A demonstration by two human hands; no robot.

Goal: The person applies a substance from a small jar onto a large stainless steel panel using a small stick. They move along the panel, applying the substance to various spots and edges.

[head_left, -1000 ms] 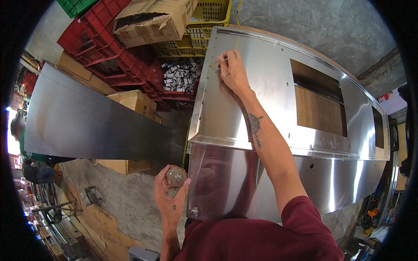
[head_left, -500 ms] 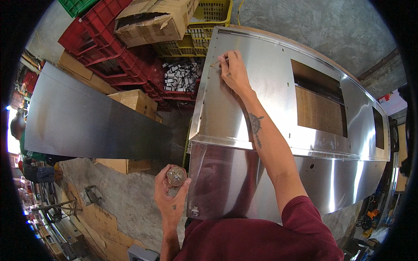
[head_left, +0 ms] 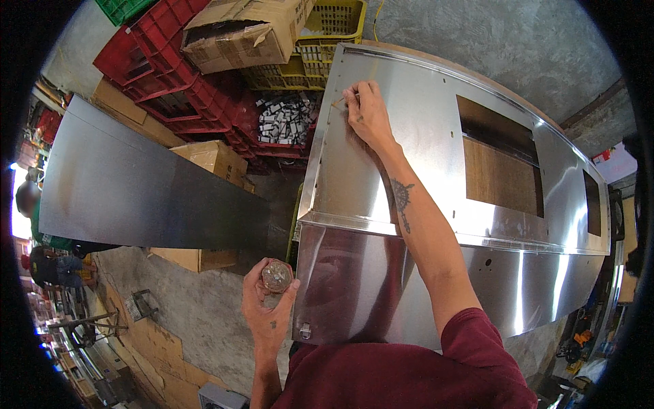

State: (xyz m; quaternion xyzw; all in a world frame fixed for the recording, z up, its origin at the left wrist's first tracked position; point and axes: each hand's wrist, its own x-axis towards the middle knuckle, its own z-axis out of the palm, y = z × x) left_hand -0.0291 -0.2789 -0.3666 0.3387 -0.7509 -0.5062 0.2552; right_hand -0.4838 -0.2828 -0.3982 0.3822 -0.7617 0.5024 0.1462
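Note:
My left hand (head_left: 264, 312) is closed around a small round jar (head_left: 277, 276), seen from above, its contents murky and pale. It is held low, beside the near left corner of a large shiny sheet-metal cabinet (head_left: 402, 129). Over the top panel, my right hand (head_left: 368, 114) is reaching far out, fingers pinched together. From them a thin, light-coloured stick (head_left: 338, 103) pokes toward the row of small holes along the panel's left edge. Whether its tip touches the metal I cannot tell. Rectangular openings are cut in the panel farther right.
Stacked red crates (head_left: 194, 102), a yellow crate (head_left: 334, 20) and an open cardboard box (head_left: 238, 41) stand beyond the cabinet's left side. One red crate holds many small white parts (head_left: 283, 121). A curved metal sheet (head_left: 136, 184) extends leftward. Another person (head_left: 51, 262) is at the far left.
Both hands keep nearly the same places and grips. The right hand with the stick has shifted very slightly toward me. At the far left the other person has moved a little.

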